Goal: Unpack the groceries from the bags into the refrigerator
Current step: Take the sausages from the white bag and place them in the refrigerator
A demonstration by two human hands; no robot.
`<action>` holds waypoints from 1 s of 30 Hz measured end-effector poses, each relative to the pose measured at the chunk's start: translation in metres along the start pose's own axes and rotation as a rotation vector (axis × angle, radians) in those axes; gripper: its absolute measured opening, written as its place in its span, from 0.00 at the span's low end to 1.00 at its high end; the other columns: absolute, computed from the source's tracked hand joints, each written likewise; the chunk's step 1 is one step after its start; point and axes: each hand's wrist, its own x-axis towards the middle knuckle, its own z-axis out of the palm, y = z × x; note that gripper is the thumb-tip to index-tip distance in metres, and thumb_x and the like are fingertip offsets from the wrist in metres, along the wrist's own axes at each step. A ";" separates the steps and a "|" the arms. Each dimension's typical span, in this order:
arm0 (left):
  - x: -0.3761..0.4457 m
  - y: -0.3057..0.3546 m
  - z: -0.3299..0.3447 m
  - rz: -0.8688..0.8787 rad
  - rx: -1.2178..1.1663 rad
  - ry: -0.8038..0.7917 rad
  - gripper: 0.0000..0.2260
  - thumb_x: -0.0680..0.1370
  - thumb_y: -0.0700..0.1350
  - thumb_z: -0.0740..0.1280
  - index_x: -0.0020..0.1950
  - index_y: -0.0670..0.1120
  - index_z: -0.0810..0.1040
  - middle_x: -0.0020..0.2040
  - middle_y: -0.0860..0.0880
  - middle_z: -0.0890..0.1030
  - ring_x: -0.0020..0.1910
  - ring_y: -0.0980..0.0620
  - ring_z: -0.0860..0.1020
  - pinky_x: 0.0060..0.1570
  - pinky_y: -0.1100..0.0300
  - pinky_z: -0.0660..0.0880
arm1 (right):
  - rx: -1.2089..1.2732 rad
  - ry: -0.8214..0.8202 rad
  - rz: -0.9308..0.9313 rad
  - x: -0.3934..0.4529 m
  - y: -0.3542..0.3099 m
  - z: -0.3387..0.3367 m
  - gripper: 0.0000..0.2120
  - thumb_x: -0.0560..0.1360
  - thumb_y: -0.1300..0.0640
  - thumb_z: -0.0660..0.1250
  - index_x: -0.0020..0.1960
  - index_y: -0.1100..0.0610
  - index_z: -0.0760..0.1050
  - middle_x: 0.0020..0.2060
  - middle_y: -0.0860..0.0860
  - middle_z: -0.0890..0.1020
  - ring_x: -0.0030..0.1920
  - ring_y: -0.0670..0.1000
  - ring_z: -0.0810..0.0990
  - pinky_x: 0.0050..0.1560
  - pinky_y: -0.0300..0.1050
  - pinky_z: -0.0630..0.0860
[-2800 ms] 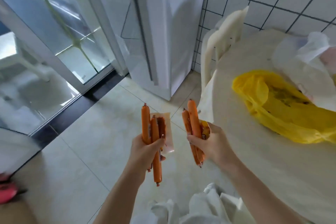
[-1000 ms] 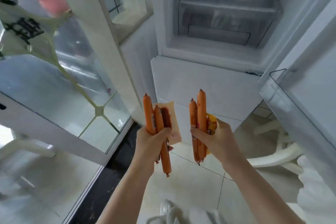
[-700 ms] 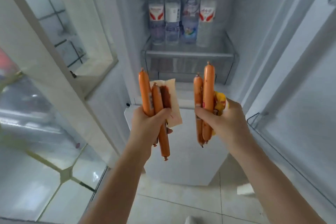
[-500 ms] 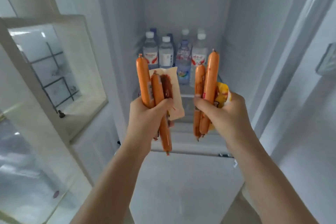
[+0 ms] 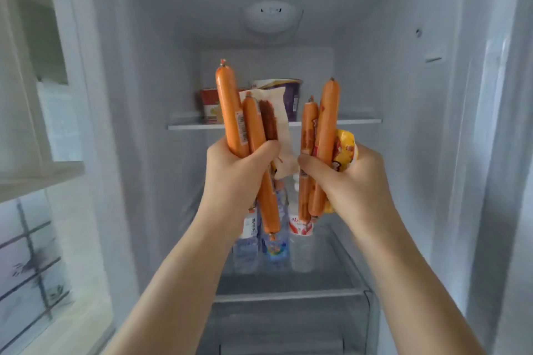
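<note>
My left hand (image 5: 236, 173) grips two long orange sausages (image 5: 230, 106) and a clear packet with a dark sausage (image 5: 272, 121), held upright. My right hand (image 5: 352, 181) grips two more orange sausages (image 5: 324, 135) plus a small yellow packet (image 5: 344, 150). Both hands are raised in front of the open refrigerator, about level with its upper glass shelf (image 5: 357, 121). The thumbs nearly touch.
On the upper shelf stand a red cup (image 5: 209, 106) and a purple-white tub (image 5: 291, 95). Several water bottles (image 5: 277, 245) stand on the lower shelf behind my hands. A round lamp (image 5: 272, 16) sits on the ceiling. The open door (image 5: 507, 153) is at right.
My view has swung from the table and floor up into the open refrigerator. Both hands rose with their sausages, from the bottle shelf to the upper shelf level, and came closer together.
</note>
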 end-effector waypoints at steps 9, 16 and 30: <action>0.100 0.029 0.030 0.074 0.074 -0.153 0.03 0.75 0.38 0.68 0.41 0.40 0.76 0.39 0.38 0.79 0.35 0.42 0.82 0.25 0.63 0.75 | -0.221 0.102 -0.047 0.102 -0.021 0.014 0.10 0.69 0.56 0.73 0.40 0.64 0.79 0.29 0.53 0.80 0.25 0.45 0.77 0.24 0.31 0.70; 0.180 0.026 0.067 -0.241 0.025 -0.326 0.06 0.77 0.39 0.66 0.40 0.42 0.72 0.28 0.46 0.75 0.25 0.51 0.76 0.29 0.60 0.77 | -0.313 -0.030 0.165 0.184 -0.024 0.019 0.07 0.70 0.60 0.71 0.39 0.56 0.73 0.36 0.54 0.78 0.34 0.51 0.79 0.32 0.40 0.74; 0.233 0.003 0.118 -0.373 0.450 -0.561 0.05 0.79 0.38 0.65 0.49 0.36 0.71 0.27 0.41 0.79 0.35 0.47 0.80 0.54 0.50 0.80 | -1.047 -0.362 0.423 0.254 0.007 0.012 0.25 0.76 0.54 0.66 0.70 0.59 0.66 0.52 0.59 0.78 0.48 0.55 0.77 0.50 0.46 0.76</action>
